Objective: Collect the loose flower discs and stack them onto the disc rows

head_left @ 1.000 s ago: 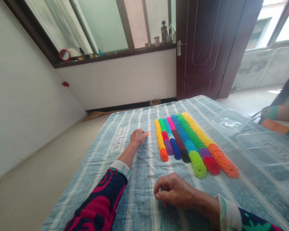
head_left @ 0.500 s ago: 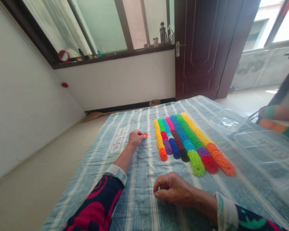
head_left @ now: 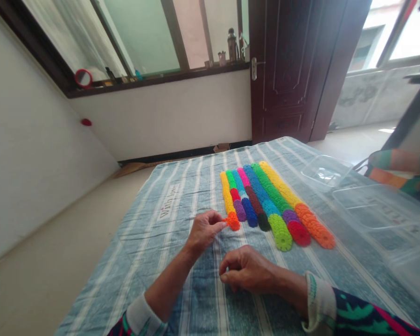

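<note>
My left hand (head_left: 206, 228) pinches a small orange notched plastic disc (head_left: 225, 220) between thumb and fingertips. The disc is at the near end of the leftmost row, touching or just over the orange discs (head_left: 234, 222) there. That row has yellow discs (head_left: 227, 193) behind the orange ones. Several more rows of overlapping discs lie to its right, among them a lime-green section (head_left: 280, 232) and a red one (head_left: 299, 233). Nearer to me, my right hand (head_left: 250, 270) hovers or rests low over the cloth, fingers curled in; what they hold, if anything, is hidden.
A blue-and-white striped cloth (head_left: 182, 261) covers the surface under the rows. Clear plastic containers (head_left: 374, 205) stand on the right, with a smaller clear tub (head_left: 325, 173) behind them. At the far side is a dark brown door (head_left: 290, 70).
My left hand has moved right and toward me with the orange disc, from the bare cloth to the leftmost row's near end. My right hand has barely moved; the view shifted slightly.
</note>
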Available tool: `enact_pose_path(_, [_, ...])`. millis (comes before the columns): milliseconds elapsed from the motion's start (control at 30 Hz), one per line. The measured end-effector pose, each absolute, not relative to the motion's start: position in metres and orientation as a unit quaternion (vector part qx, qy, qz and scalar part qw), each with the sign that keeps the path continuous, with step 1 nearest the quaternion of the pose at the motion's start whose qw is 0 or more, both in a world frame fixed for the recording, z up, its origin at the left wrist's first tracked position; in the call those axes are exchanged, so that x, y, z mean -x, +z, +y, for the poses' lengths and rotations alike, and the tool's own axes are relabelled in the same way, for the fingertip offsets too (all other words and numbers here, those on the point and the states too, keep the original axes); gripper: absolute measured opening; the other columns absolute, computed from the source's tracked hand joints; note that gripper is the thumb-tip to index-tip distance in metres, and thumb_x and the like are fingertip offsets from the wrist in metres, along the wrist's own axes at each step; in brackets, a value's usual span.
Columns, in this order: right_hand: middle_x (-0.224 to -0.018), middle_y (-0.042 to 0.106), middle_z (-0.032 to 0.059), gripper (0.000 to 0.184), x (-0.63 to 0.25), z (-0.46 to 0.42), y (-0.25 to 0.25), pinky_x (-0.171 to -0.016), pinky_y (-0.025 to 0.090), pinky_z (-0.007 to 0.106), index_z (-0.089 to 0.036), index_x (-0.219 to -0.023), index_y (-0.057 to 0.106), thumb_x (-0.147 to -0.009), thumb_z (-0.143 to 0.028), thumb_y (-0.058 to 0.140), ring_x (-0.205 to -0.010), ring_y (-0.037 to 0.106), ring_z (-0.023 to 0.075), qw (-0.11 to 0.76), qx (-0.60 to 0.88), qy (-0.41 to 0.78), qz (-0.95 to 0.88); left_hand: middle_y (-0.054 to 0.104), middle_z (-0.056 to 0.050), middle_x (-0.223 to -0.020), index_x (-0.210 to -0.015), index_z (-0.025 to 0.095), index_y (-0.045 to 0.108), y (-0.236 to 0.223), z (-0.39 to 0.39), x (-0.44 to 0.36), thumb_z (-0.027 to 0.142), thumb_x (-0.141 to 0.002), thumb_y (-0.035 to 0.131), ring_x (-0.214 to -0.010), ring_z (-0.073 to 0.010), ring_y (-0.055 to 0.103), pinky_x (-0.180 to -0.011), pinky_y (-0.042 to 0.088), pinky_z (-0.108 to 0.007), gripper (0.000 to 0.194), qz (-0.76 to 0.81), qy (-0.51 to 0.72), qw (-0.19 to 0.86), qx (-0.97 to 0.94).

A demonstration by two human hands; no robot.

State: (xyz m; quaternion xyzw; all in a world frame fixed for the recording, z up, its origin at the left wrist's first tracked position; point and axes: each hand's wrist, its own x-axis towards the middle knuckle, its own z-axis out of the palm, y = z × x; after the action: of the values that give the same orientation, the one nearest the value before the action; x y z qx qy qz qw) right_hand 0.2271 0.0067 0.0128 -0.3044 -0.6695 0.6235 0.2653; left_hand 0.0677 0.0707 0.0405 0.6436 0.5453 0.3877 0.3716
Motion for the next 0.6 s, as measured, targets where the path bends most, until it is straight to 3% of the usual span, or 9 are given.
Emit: enact_pose_path(600, [-0.051,0.056,-0.0058,0.007,-0.227,0.007,0.012,-0.043,0.034,0.015,-0.014,-0.074,0.067,-0.074,-0.012,0.060,-0.042,0.044,0.0049,0.279,0.295,0.621,-0.670,0.061,0.000,-0.069,-0.070,0.016,0.066,0.021,0.065,-0.090,0.024,-0.071,0.063,-0.064,-0.0130,0.055,-0.061,0.044,-0.025,0.009,0.549,0.354,0.257,-0.713])
